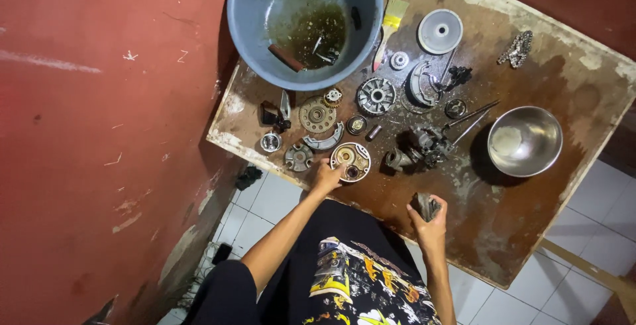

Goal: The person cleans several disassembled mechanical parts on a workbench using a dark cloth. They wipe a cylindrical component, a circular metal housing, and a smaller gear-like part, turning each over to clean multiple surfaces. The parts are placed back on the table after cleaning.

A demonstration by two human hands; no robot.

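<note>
From the head view, my left hand (326,178) rests its fingertips on the round plate part (351,161), fingers spread loosely, not clamped. That plate lies on the stained wooden board (530,232), well below the blue basin (248,27) and just right of a small dark hub (299,157). My right hand (429,222) is closed around a greasy dark part (424,206), further from the basin, near the board's front edge. Everything looks oily; I judge the held piece could slip from my grip and drop off that edge onto the tiles.
</note>
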